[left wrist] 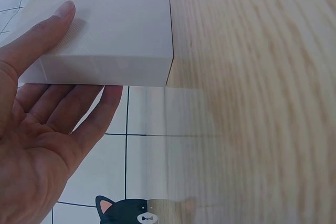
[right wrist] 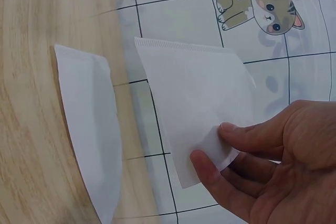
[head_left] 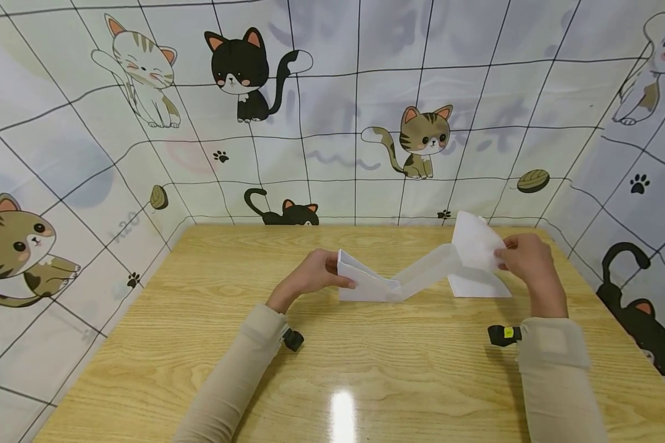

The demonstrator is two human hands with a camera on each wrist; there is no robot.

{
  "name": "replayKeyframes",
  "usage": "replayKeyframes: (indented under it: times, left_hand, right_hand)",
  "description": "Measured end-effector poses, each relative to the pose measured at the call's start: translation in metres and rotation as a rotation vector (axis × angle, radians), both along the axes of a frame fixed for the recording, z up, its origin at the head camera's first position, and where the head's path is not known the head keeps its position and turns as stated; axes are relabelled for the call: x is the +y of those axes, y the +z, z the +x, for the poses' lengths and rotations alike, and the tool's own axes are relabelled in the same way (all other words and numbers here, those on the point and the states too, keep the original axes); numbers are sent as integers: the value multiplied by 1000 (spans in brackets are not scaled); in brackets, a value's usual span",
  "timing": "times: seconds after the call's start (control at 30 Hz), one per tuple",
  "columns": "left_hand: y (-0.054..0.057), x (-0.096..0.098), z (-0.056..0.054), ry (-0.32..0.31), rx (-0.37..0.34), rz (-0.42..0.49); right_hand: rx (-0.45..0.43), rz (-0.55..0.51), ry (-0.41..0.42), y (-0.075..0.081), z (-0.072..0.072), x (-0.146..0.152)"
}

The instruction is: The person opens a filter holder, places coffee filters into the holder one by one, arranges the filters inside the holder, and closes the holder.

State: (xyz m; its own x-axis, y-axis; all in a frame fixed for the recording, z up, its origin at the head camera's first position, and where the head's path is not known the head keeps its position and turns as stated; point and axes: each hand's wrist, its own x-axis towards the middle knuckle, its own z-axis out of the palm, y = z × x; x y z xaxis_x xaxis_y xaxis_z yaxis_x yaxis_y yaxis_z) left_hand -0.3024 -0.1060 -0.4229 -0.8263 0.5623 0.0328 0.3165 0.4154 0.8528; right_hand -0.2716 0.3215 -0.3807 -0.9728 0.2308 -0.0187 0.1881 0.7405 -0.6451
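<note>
A white paper coffee filter (right wrist: 194, 93) with a crimped edge is pinched between the thumb and fingers of my right hand (head_left: 529, 255), raised above the table's right side. My left hand (head_left: 318, 271) grips the left end of a narrow white box (head_left: 366, 286) standing on the table; in the left wrist view the thumb lies on one face and the fingers are behind. From the box a translucent strip (head_left: 429, 267) slants up to the right, towards the filter. Below the filter lies another white paper piece (head_left: 479, 284), partly covered by it in the head view.
The wood-grain table (head_left: 288, 381) reaches to cat-patterned wall sheets (head_left: 332, 111) at the back and both sides. Small black wrist cameras sit on the left wrist (head_left: 292, 339) and the right wrist (head_left: 503, 335).
</note>
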Motion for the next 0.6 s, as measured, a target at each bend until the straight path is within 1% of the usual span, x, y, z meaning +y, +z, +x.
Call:
replayKeyframes:
  times: [0.27,0.6]
  left_hand:
    - [0,1,0,-2,-2,-6]
    - [-1,0,0,-3,-6,3]
  right_hand:
    - [21,8,-5,7,2,-2]
    - [84,44,42,19,8,-7]
